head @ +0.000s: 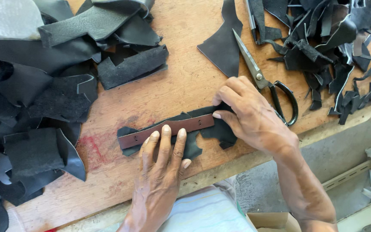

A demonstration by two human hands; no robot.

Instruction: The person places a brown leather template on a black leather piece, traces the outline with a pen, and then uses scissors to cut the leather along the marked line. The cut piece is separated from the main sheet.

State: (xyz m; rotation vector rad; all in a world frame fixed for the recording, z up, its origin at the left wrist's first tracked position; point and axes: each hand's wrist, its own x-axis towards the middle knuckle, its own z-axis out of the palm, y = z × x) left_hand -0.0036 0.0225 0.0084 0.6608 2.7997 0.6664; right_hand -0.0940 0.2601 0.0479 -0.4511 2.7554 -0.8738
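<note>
Brown strip [168,130] lies flat on a black leather piece [211,129] near the desk [168,90] front edge. Left hand [162,172] presses its middle with flat, extended fingers; right hand [247,114] pins its right end with fingertips, gripping nothing. Scissors [265,86] lie just behind the right hand.

Your left hand [162,172] lies flat, fingertips pressing a brown strap [167,131] onto a black leather piece [202,133] on the wooden table [172,86]. Your right hand [250,116] pins the strap's right end. Scissors [265,86] lie just beyond, probably touching your knuckles. Black scraps [44,86] pile far left.
</note>
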